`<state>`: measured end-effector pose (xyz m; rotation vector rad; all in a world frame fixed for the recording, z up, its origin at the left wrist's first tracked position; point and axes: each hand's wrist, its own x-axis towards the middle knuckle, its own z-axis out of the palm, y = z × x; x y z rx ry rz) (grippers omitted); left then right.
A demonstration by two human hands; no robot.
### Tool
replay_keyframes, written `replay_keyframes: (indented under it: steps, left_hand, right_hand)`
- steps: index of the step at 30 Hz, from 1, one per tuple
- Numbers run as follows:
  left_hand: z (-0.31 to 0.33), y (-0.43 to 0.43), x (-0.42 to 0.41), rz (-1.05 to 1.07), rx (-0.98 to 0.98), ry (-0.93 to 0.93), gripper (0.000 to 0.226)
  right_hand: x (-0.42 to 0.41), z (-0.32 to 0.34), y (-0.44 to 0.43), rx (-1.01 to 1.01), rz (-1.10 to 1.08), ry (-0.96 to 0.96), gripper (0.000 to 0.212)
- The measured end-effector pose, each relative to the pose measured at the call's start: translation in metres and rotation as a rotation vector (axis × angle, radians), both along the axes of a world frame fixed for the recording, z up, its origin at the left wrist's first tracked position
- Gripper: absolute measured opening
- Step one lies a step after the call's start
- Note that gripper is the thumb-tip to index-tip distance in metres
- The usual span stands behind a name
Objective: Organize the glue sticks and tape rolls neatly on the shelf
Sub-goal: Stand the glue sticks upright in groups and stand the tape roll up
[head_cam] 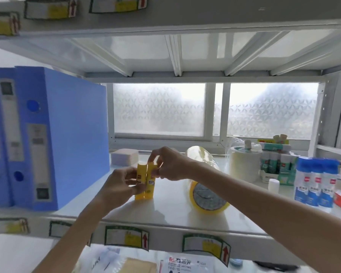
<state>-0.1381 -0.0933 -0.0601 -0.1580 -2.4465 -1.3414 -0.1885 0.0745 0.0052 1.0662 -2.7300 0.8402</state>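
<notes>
Two yellow glue sticks (pixel 144 181) are standing upright, touching side by side, on the white shelf (pixel 165 209) just right of the blue binders (pixel 53 134). The left hand (pixel 117 186) is closing its fingers around their lower halves while the right hand (pixel 170 165) is pinching their tops. A stack of clear tape rolls (pixel 205 182) is lying on its side just beside them, right of the hands.
</notes>
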Motion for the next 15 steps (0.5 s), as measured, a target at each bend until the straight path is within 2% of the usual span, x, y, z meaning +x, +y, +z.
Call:
replay_keyframes:
  steps: [11, 15]
  left_hand:
    - [-0.007, -0.006, -0.006, 0.037, -0.084, 0.014, 0.042]
    - [-0.014, -0.009, -0.007, 0.026, -0.114, -0.036, 0.042]
  right_hand:
    - [0.001, -0.002, -0.003, 0.032, 0.011, -0.014, 0.039]
    - [0.005, -0.003, -0.003, 0.006, 0.022, -0.038, 0.042]
